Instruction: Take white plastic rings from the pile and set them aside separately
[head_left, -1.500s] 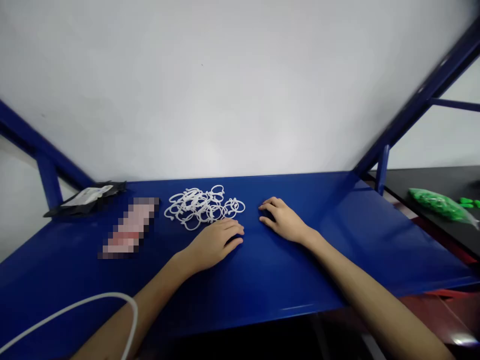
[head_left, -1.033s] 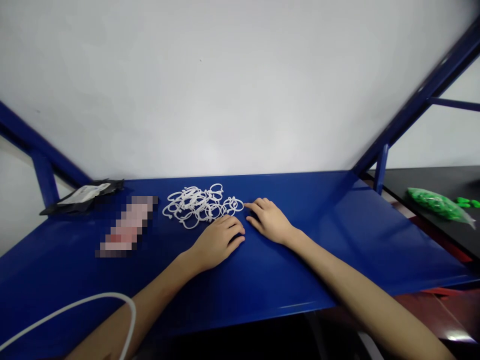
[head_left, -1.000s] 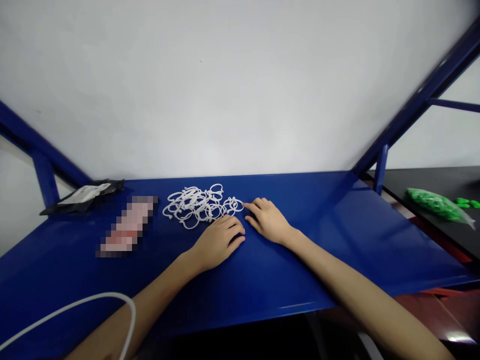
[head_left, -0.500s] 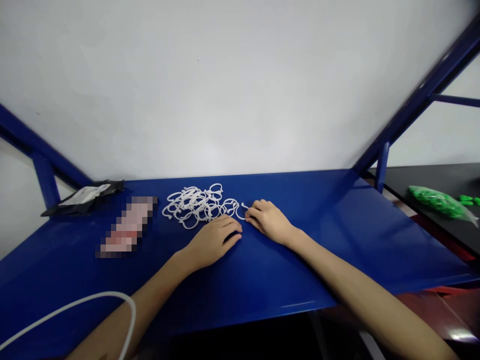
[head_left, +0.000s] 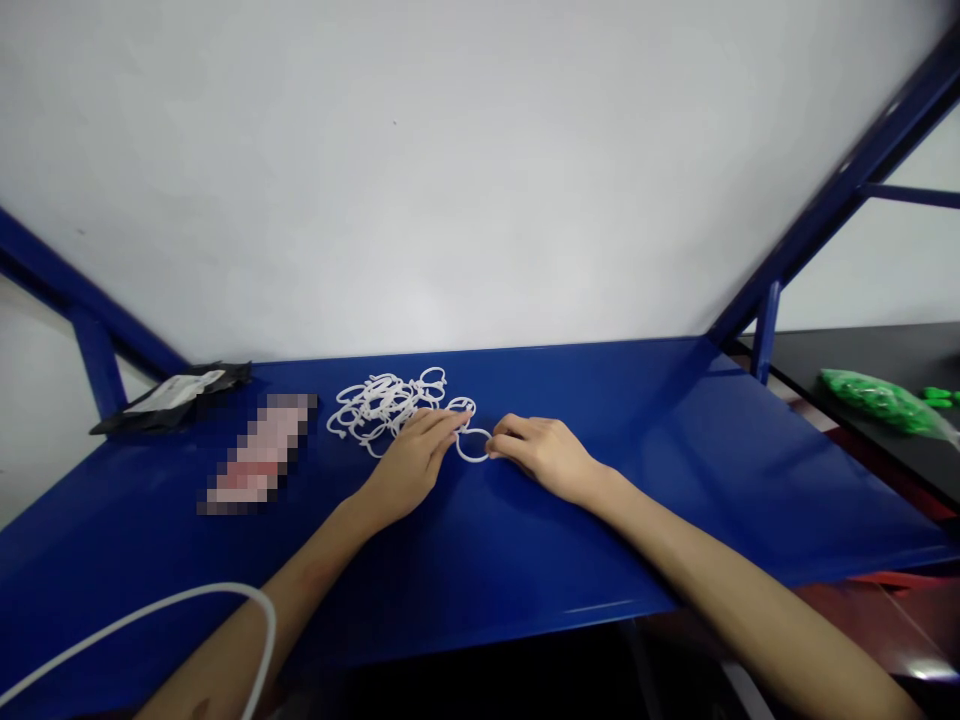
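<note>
A single white cord loop (head_left: 473, 461) lies on the blue table, spanning the gap between my two hands. My right hand (head_left: 540, 452) has curled fingers and pinches the loop at its right side. From the left, my left hand (head_left: 411, 455) reaches in with long fingers, its thumb and fingertips closed on the loop's upper left end. The exact grip is partly hidden. Just beyond the left fingertips sits another small white loop (head_left: 463, 401). Behind that hand spreads a tangled pile of white cord loops (head_left: 379, 397), several with small knotted or beaded ends.
A pixelated pink and dark packet (head_left: 266, 450) lies left of the pile. Beyond it is a black pouch with a white label (head_left: 169, 395). A white cable (head_left: 187, 592) arches over my left forearm. A bag of green pieces (head_left: 881, 400) rests on the black table at right.
Both hands have come down to the same loop, which is now drawn nearer and lies between them. My left fingers have straightened and closed at its end. My right hand keeps its pinch.
</note>
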